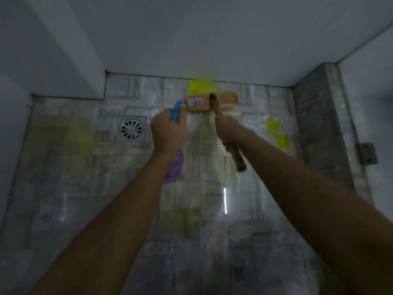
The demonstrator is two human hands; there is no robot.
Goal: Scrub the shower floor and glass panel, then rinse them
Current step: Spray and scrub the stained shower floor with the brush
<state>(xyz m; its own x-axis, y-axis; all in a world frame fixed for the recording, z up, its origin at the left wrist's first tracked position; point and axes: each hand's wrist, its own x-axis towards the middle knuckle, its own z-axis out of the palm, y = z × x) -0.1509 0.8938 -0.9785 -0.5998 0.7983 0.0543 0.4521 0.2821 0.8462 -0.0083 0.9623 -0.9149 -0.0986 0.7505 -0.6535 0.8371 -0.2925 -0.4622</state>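
R hand [228, 129] grips brush [225, 100], L hand [168, 133] spray bottle [174, 168]; drain [131, 128] nearby.

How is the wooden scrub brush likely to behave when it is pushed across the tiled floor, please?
Probably stiff: the wooden brush has a solid head and thick handle gripped by the right hand. It may slide easily, since the floor tiles look glossy. Its wide head seems unlikely to tip.

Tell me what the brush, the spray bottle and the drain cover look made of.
The brush looks wooden: tan matte block, brown handle. The spray bottle is likely plastic: translucent purple body, opaque blue trigger. The drain cover seems metal, perhaps steel: silvery, shiny, slotted.
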